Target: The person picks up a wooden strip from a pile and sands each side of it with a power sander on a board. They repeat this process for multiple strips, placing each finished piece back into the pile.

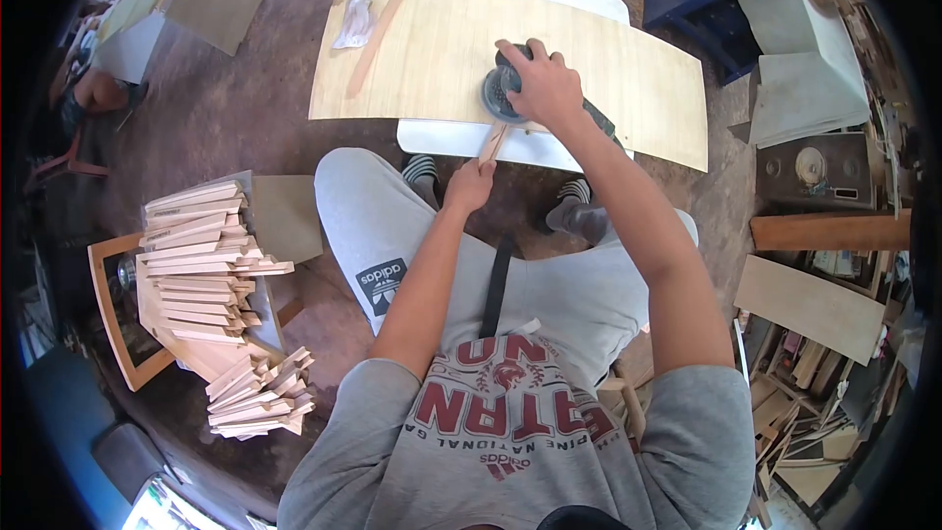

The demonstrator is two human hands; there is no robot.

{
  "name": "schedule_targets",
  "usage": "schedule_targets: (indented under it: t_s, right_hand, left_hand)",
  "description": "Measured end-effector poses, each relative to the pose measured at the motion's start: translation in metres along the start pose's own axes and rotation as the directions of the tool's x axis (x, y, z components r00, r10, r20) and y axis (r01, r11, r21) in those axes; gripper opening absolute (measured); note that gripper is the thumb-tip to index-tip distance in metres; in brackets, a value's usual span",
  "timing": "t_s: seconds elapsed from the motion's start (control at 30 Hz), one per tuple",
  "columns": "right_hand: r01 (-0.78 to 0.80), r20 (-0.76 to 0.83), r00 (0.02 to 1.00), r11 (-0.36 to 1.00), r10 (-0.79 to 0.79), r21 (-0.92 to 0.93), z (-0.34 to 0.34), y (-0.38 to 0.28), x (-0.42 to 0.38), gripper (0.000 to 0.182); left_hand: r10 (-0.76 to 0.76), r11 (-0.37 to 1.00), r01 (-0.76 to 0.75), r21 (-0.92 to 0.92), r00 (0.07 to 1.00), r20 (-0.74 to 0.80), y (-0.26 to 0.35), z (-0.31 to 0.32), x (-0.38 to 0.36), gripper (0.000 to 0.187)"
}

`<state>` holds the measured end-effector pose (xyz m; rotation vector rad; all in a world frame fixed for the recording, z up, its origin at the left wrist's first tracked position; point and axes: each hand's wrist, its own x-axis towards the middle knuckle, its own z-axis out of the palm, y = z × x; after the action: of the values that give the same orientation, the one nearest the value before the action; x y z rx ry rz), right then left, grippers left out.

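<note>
My right hand (543, 83) is wrapped round the top of a dark round power sander (499, 96), whose body stretches to the right under my wrist. Below it, my left hand (471, 185) grips the near end of a narrow wooden piece (495, 140). The far end of that piece meets the sander's round pad, which hides it. Both are over the near edge of a pale plywood board (432, 59), which lies on a white table (530, 145). A longer thin wooden strip (378, 39) and a clear plastic bag (354, 23) lie on the board's left part.
Stacks of cut wooden pieces (201, 265) stand at the left, beside a wooden frame (118, 334). Another pile (260, 395) lies below them. A blue cabinet (702, 10), a speaker box (814, 172) and wood scraps (805, 363) are at the right. Someone's bare leg (103, 91) shows at far left.
</note>
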<state>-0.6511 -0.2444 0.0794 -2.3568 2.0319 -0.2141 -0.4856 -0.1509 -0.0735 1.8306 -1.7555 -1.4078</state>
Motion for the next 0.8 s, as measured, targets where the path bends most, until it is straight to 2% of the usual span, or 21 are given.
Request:
schedule_targets:
  t_s: [0.13, 0.2, 0.33, 0.47, 0.6, 0.63, 0.67, 0.7, 0.73, 0.8]
  right_hand:
    - [0.148, 0.034, 0.988, 0.989, -0.149, 0.024, -0.007, -0.013, -0.034, 0.079]
    - [0.113, 0.091, 0.989, 0.993, -0.114, 0.018, -0.011, -0.01, -0.035, 0.08]
    - [-0.048, 0.032, 0.998, 0.999, 0.049, -0.008, 0.0, 0.035, 0.013, 0.078]
    - [-0.228, 0.003, 0.974, 0.973, 0.228, 0.033, 0.004, 0.093, 0.057, 0.075]
    - [-0.401, -0.074, 0.914, 0.916, 0.399, -0.008, 0.023, 0.132, 0.05, 0.077]
    - [-0.424, -0.043, 0.905, 0.906, 0.424, 0.004, 0.016, 0.135, 0.041, 0.077]
    - [-0.449, -0.006, 0.893, 0.893, 0.449, 0.015, 0.008, 0.14, 0.028, 0.078]
    - [-0.478, 0.03, 0.878, 0.878, 0.477, 0.023, 0.003, 0.142, 0.013, 0.079]
    - [-0.473, 0.017, 0.881, 0.881, 0.473, 0.019, 0.002, 0.145, 0.001, 0.08]
    - [-0.462, -0.01, 0.887, 0.887, 0.462, 0.009, 0.001, 0.151, -0.02, 0.081]
  left_hand:
    - [0.033, 0.999, -0.033, -0.022, 0.999, -0.018, -0.01, 0.007, 0.006, 0.053]
    - [0.035, 0.999, -0.035, -0.004, 0.999, -0.011, -0.009, 0.005, 0.002, 0.053]
    - [-0.028, 0.998, 0.033, -0.061, 0.997, 0.078, -0.014, 0.006, 0.008, 0.053]
    - [-0.022, 1.0, 0.024, -0.02, 0.997, 0.069, -0.011, 0.001, 0.007, 0.053]
    - [-0.178, 0.934, 0.222, -0.28, 0.969, 0.173, 0.007, -0.013, -0.001, 0.052]
    - [-0.15, 0.916, 0.2, -0.347, 0.974, 0.168, 0.006, -0.013, 0.001, 0.052]
    - [-0.084, 0.99, 0.097, -0.101, 0.988, 0.127, 0.001, -0.015, 0.001, 0.052]
    - [-0.006, 0.988, -0.011, 0.156, 0.994, 0.111, 0.006, -0.025, 0.0, 0.051]
    - [0.082, 0.908, -0.122, 0.401, 0.99, 0.116, 0.014, -0.033, 0.003, 0.051]
    - [0.082, 0.847, -0.044, 0.529, 0.995, -0.048, 0.027, -0.046, 0.013, 0.046]
